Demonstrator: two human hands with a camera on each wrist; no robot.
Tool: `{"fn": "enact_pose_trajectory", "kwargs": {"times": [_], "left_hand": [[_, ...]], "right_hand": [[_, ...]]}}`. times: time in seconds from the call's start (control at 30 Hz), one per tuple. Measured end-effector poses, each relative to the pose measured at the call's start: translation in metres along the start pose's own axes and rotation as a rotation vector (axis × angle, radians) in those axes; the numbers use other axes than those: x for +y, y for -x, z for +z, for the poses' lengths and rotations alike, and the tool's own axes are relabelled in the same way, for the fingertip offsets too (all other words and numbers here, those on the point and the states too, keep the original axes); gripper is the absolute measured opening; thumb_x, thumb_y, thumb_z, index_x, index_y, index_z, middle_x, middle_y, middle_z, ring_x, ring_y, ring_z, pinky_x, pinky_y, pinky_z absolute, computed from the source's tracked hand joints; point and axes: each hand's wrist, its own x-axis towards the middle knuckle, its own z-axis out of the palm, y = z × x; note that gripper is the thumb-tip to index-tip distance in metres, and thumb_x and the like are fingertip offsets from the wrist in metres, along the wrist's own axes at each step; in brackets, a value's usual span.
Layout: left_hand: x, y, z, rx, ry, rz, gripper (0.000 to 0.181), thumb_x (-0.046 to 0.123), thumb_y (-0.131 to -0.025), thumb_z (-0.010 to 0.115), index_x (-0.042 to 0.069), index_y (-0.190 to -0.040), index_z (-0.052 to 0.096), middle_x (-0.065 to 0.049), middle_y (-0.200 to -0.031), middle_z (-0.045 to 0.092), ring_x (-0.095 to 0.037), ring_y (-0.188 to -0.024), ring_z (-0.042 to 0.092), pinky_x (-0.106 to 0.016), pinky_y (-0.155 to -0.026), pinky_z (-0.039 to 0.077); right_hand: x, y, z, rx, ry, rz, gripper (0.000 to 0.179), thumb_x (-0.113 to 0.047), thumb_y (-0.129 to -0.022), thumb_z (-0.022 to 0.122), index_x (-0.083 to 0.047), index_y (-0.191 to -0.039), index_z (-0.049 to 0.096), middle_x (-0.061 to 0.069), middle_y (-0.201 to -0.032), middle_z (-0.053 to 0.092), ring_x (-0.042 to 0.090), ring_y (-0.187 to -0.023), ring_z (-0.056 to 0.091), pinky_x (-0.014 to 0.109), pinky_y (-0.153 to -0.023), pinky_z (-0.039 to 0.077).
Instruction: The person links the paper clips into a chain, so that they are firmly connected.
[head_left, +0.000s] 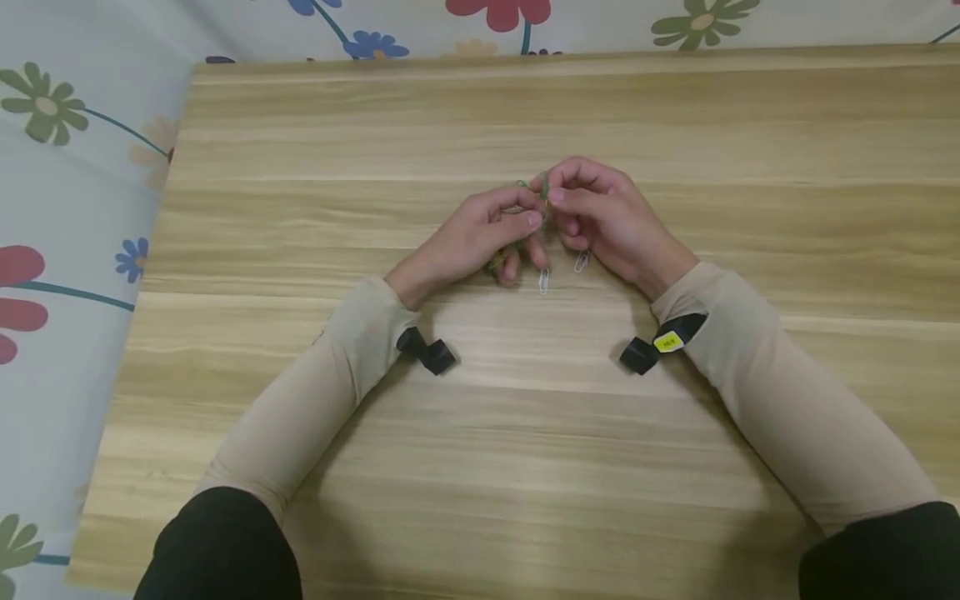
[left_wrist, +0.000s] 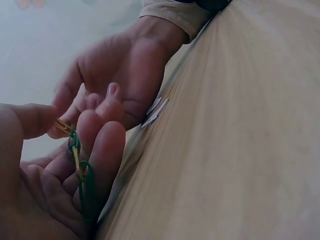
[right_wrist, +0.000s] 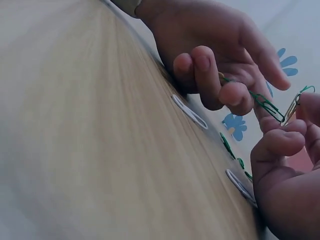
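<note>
A chain of linked green and gold paper clips [left_wrist: 76, 159] runs across the palm side of the curled fingers of my left hand [head_left: 483, 225]. At the chain's upper end my right hand [head_left: 607, 212] pinches a gold paper clip [right_wrist: 291, 111] between thumb and forefinger, with a green paper clip [right_wrist: 306, 89] beside it. The left thumb lies close to that end in the left wrist view. The fingertips of both hands nearly meet just above the table. Fingers partly hide how the clips join.
Two white paper clips, one on the left [head_left: 543, 282] and one on the right [head_left: 581, 262], lie on the wooden table [head_left: 480, 467] just below the hands. Several green paper clips [right_wrist: 227, 145] rest between them in the right wrist view. A flowered cloth [head_left: 67, 200] borders the table.
</note>
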Motion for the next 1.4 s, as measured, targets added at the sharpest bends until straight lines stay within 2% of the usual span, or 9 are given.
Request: {"fn": "enact_pose_trajectory", "kwargs": {"times": [0.1, 0.3, 0.4, 0.47, 0.63, 0.9, 1.0, 1.23, 1.4], "left_hand": [[0.000, 0.000, -0.002, 0.013, 0.039, 0.003, 0.026, 0.023, -0.109, 0.048, 0.000, -0.118, 0.057, -0.023, -0.094, 0.071, -0.026, -0.061, 0.064, -0.038, -0.058, 0.058], [0.000, 0.000, -0.003, 0.060, 0.132, 0.010, 0.037, 0.024, -0.111, 0.039, -0.005, -0.094, 0.056, -0.023, -0.105, 0.063, -0.035, -0.092, 0.069, -0.045, -0.074, 0.060], [0.000, -0.001, -0.002, 0.088, 0.168, 0.022, 0.033, 0.021, -0.111, 0.042, -0.005, -0.096, 0.057, -0.022, -0.107, 0.061, -0.035, -0.092, 0.069, -0.044, -0.077, 0.060], [-0.002, -0.001, -0.002, 0.092, 0.201, 0.039, 0.024, 0.015, -0.109, 0.045, -0.005, -0.103, 0.058, -0.022, -0.110, 0.061, -0.034, -0.091, 0.069, -0.044, -0.079, 0.060], [-0.005, 0.000, -0.003, 0.039, 0.235, 0.106, 0.017, 0.002, -0.103, 0.052, -0.007, -0.115, 0.061, -0.024, -0.104, 0.062, -0.031, -0.091, 0.066, -0.045, -0.083, 0.058], [-0.007, 0.001, -0.003, 0.027, 0.156, 0.181, 0.011, 0.002, -0.101, 0.057, -0.001, -0.095, 0.066, -0.018, -0.090, 0.067, -0.028, -0.089, 0.063, -0.042, -0.088, 0.054], [-0.007, 0.001, -0.004, 0.024, 0.169, 0.160, 0.012, 0.001, -0.101, 0.057, -0.002, -0.092, 0.064, -0.019, -0.089, 0.066, -0.027, -0.087, 0.063, -0.040, -0.086, 0.055], [-0.006, 0.004, -0.005, 0.002, 0.278, 0.101, 0.011, -0.001, -0.101, 0.054, -0.004, -0.109, 0.061, -0.020, -0.086, 0.061, -0.022, -0.068, 0.063, -0.033, -0.065, 0.058], [-0.006, 0.004, -0.004, 0.016, 0.263, 0.096, 0.014, 0.003, -0.104, 0.054, -0.002, -0.101, 0.067, -0.018, -0.088, 0.061, -0.019, -0.066, 0.061, -0.030, -0.062, 0.056]], "right_hand": [[0.000, 0.000, 0.000, -0.033, -0.030, -0.002, 0.021, 0.004, -0.099, 0.052, -0.008, -0.089, 0.065, 0.007, -0.107, 0.067, 0.013, -0.060, 0.041, 0.019, -0.047, 0.031], [0.001, 0.000, 0.000, -0.065, -0.065, 0.001, 0.023, 0.005, -0.100, 0.048, -0.007, -0.090, 0.064, 0.011, -0.117, 0.067, 0.013, -0.060, 0.043, 0.020, -0.048, 0.034], [0.001, 0.001, 0.000, -0.071, -0.067, -0.002, 0.022, 0.006, -0.100, 0.049, -0.007, -0.091, 0.065, 0.009, -0.109, 0.067, 0.013, -0.059, 0.043, 0.020, -0.048, 0.034], [0.003, 0.002, 0.000, -0.068, -0.060, -0.007, 0.022, 0.006, -0.100, 0.051, -0.008, -0.091, 0.065, 0.007, -0.094, 0.066, 0.013, -0.059, 0.044, 0.020, -0.048, 0.034], [0.006, 0.001, 0.002, -0.070, -0.045, -0.029, 0.020, 0.005, -0.099, 0.054, -0.009, -0.091, 0.065, 0.007, -0.069, 0.053, 0.014, -0.056, 0.044, 0.021, -0.046, 0.032], [0.009, 0.001, 0.006, -0.105, -0.073, -0.002, 0.007, -0.006, -0.098, 0.065, -0.008, -0.093, 0.061, 0.010, -0.068, 0.054, 0.018, -0.059, 0.049, 0.022, -0.048, 0.035], [0.010, 0.001, 0.008, -0.102, -0.086, 0.009, 0.009, -0.009, -0.097, 0.067, -0.008, -0.094, 0.059, 0.010, -0.069, 0.053, 0.017, -0.059, 0.048, 0.022, -0.049, 0.037], [0.011, 0.001, 0.013, -0.094, -0.081, -0.007, 0.007, -0.003, -0.101, 0.057, -0.008, -0.097, 0.060, 0.010, -0.072, 0.052, 0.016, -0.059, 0.047, 0.022, -0.049, 0.037], [0.011, 0.002, 0.014, -0.090, -0.079, -0.023, 0.016, 0.003, -0.102, 0.052, -0.008, -0.097, 0.062, 0.010, -0.082, 0.061, 0.016, -0.062, 0.052, 0.020, -0.049, 0.039]]}}
